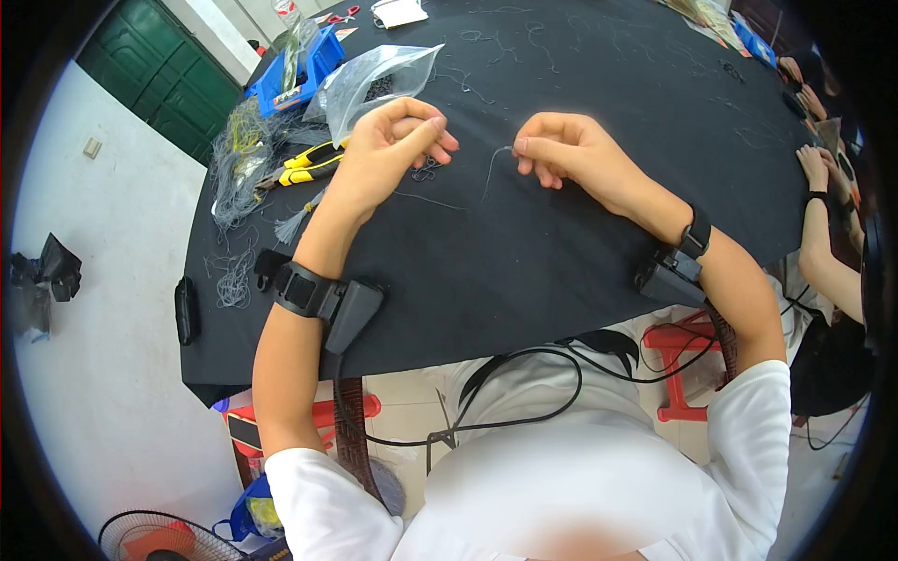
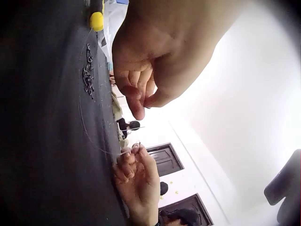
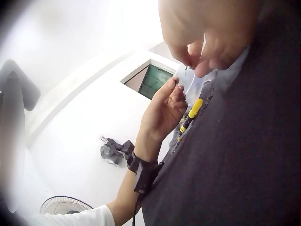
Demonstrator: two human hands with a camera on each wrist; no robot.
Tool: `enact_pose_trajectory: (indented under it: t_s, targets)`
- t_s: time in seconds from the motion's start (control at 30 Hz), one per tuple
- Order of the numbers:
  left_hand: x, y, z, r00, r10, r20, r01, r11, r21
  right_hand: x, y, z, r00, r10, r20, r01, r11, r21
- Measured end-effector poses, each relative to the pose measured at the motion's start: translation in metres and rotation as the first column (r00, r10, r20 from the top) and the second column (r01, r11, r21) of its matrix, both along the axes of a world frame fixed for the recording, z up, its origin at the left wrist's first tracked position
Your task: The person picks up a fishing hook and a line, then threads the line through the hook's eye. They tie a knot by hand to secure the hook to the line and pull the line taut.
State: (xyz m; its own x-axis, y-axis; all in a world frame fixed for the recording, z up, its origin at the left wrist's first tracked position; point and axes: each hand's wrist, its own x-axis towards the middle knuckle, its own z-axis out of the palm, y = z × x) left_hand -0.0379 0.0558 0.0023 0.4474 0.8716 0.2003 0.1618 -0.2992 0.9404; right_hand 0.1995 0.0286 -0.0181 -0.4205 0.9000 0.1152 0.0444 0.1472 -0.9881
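Observation:
A thin grey thread (image 1: 487, 179) hangs in a curve from my right hand (image 1: 582, 157), whose thumb and index finger pinch its upper end over the black cloth. To its left, my left hand (image 1: 382, 148) is raised, with thumb and fingers bent together; whether something tiny lies between them I cannot tell. A gap separates the two hands. In the left wrist view, small dark pieces (image 2: 88, 75) lie in a heap on the cloth below my left hand (image 2: 164, 56). The right wrist view shows a short thin tip (image 3: 186, 69) at my right hand's fingertips (image 3: 192, 64).
Yellow-handled pliers (image 1: 309, 166), tangled grey threads (image 1: 234, 280), a clear plastic bag (image 1: 383, 75) and a blue bin (image 1: 323, 56) are on the table's left side. Red scissors (image 1: 344, 15) lie at the back. Another person's arms (image 1: 818, 224) reach in at the right edge.

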Motion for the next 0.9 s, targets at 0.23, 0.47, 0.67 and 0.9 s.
enact_pose_trajectory:
  t_s: [0.23, 0.47, 0.67, 0.9]
  targets:
    - [0.012, -0.012, -0.003, 0.997, -0.083, 0.008, 0.083, 0.995, -0.055, 0.002, 0.002, -0.001, 1.000, 0.022, -0.006, -0.022, 1.000, 0.014]
    - [0.018, -0.023, 0.005, 0.992, -0.121, 0.033, 0.121, 0.993, 0.000, 0.003, 0.003, -0.001, 1.000, 0.017, 0.012, -0.017, 1.000, 0.014]
    - [0.019, -0.022, -0.003, 0.998, -0.063, -0.001, 0.063, 0.996, 0.070, 0.003, 0.002, 0.001, 0.999, 0.038, 0.028, -0.039, 0.999, 0.030]
    - [0.028, -0.031, -0.007, 0.998, -0.050, 0.046, 0.055, 0.991, -0.124, 0.002, -0.002, 0.001, 0.998, 0.026, 0.056, -0.031, 0.996, 0.081]
